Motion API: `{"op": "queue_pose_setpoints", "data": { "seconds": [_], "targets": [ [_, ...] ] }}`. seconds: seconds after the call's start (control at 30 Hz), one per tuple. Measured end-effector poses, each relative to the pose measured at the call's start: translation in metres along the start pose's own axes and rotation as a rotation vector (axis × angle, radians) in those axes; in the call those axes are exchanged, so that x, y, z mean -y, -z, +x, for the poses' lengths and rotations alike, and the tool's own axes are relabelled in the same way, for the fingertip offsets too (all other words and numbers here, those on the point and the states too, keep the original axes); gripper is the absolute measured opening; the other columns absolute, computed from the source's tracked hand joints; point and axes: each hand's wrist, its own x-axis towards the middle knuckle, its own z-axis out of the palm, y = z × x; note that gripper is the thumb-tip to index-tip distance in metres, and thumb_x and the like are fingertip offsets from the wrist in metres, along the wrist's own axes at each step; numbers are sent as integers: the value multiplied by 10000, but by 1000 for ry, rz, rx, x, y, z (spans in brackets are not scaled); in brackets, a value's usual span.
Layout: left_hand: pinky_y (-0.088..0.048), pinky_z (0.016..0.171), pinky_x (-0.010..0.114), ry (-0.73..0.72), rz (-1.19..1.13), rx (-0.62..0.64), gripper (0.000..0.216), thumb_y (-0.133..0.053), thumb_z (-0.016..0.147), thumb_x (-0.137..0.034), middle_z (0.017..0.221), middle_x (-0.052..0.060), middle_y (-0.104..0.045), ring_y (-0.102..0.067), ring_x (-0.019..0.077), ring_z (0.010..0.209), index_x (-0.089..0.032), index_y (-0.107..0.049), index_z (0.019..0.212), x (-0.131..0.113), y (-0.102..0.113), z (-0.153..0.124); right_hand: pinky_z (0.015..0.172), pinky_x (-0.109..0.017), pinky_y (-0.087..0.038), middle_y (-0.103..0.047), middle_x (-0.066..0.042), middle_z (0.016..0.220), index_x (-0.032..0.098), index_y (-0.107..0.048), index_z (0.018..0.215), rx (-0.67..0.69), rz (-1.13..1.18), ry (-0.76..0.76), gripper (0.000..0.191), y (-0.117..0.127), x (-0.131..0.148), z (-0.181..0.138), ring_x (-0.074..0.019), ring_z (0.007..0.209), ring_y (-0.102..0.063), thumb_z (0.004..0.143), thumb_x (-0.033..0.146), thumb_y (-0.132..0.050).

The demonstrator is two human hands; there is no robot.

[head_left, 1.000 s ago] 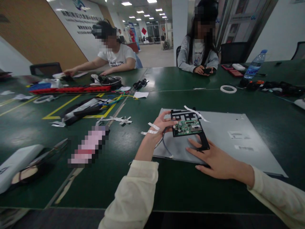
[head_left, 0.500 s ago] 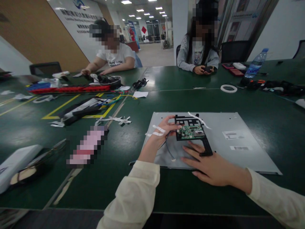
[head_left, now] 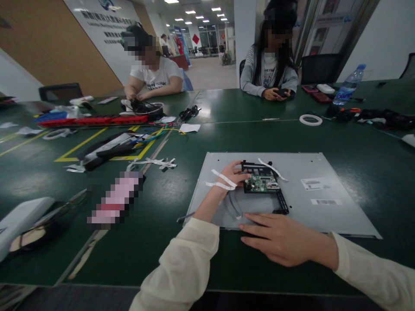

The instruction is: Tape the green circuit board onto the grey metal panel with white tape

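Observation:
A large grey metal panel with two labels lies flat on the green table. On it sits a black plastic bracket carrying a green circuit board. My left hand grips the left edge of the bracket, thumb by the board; white tape strips stick to this hand. Another white strip crosses the bracket's upper right. A grey cable with a small white connector hangs below the board. My right hand, fingers spread, rests over the panel's near edge, close to the connector and holding nothing.
Left of the panel lies a phone with a pink screen; a white box is beyond it. Tape scraps, a tape roll and a water bottle are on the table. Two people sit across.
The bracket has come down flatter onto the panel under my left hand. My right hand has drawn back from beneath the bracket toward the near edge.

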Motion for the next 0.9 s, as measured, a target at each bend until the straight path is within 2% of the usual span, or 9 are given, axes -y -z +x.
{"op": "queue_pose_setpoints", "data": {
  "seconds": [0.1, 0.2, 0.3, 0.43, 0.53, 0.6, 0.73, 0.83, 0.9],
  "targets": [
    [-521, 786, 387, -145, 295, -67, 620, -710, 704, -232, 1018, 121, -655, -637, 240, 905, -143, -460, 1264, 6, -4, 4, 1098, -449, -293, -333, -105, 1476, 144, -404, 1391, -2, 3, 1, 532, 0, 0, 0, -266, 1399, -175, 863, 200, -436],
    [-413, 971, 456, -340, 618, -169, 627, -711, 708, -300, 1089, 149, -629, -572, 298, 1071, -131, -483, 1267, 5, -5, 1, 1100, -446, -286, -328, -109, 1478, 128, -406, 1388, 4, -8, 4, 516, 0, 0, 1, -282, 1391, -196, 881, 220, -417],
    [-299, 1070, 464, -437, 743, -183, 623, -685, 728, -376, 1244, 171, -555, -463, 325, 1223, -128, -495, 1266, 2, 0, -2, 1103, -437, -283, -339, -109, 1473, 124, -415, 1382, -12, -10, -4, 496, -1, 0, 1, -278, 1388, -208, 897, 232, -402],
    [-269, 1103, 437, -334, 646, -38, 724, -630, 767, -448, 1410, 153, -422, -381, 280, 1316, -159, -358, 1372, 1, 16, 3, 1091, -445, -298, -357, -118, 1461, 127, -428, 1374, -49, 14, 20, 513, -1, -2, 0, -267, 1398, -178, 870, 219, -453],
    [-221, 1131, 453, -224, 638, 143, 957, -703, 674, -505, 1478, 186, -308, -282, 305, 1371, -138, -247, 1430, 4, 30, 5, 1084, -446, -305, -369, -113, 1455, 134, -430, 1372, -49, 34, 39, 507, 0, -2, -1, -264, 1403, -163, 872, 214, -446],
    [-184, 1146, 463, -194, 662, 200, 1090, -750, 601, -526, 1495, 203, -258, -232, 328, 1386, -115, -200, 1448, 6, 36, 3, 1090, -441, -296, -361, -106, 1461, 135, -431, 1370, -39, 45, 45, 497, 1, -1, -1, -265, 1404, -155, 881, 219, -429],
    [-166, 1147, 491, -286, 690, 230, 1182, -775, 556, -531, 1523, 161, -203, -188, 340, 1397, -160, -129, 1473, 5, 38, -6, 1086, -448, -297, -341, -108, 1471, 143, -422, 1375, -33, 61, 35, 499, 0, 3, 2, -270, 1400, -165, 885, 234, -422],
    [-140, 1145, 503, -396, 797, 298, 1227, -812, 495, -502, 1547, 159, -93, -94, 356, 1412, -174, -148, 1473, 2, 35, -10, 1071, -456, -313, -336, -105, 1475, 157, -420, 1377, -29, 65, 19, 491, -1, 5, 3, -282, 1390, -193, 898, 263, -407],
    [-134, 1134, 535, -424, 882, 330, 1238, -824, 477, -473, 1545, 176, -69, -92, 379, 1407, -167, -153, 1472, -1, 31, -10, 1064, -462, -318, -331, -105, 1477, 160, -426, 1374, -29, 65, 19, 487, -2, 6, 3, -294, 1383, -209, 902, 276, -401]
  ]
}}
